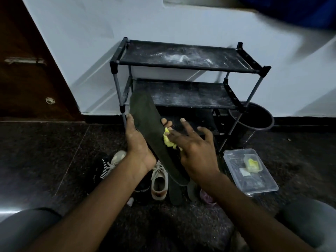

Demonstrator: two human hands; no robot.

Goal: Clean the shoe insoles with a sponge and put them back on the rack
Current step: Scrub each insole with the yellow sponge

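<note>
Before the black two-shelf rack (pixel 181 60): your long dark-green insole (pixel 145 115), tilted upward.
Left grip (pixel 138 140): wrapped round the insole's middle.
Right grip (pixel 192 148): fingers splayed, thumb pressing crumpled yellow sponge (pixel 168 140) onto it.

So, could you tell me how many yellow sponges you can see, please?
2. One sponge under the right hand against the insole; a second sponge in the clear container right of the rack. More may be hidden.
</note>
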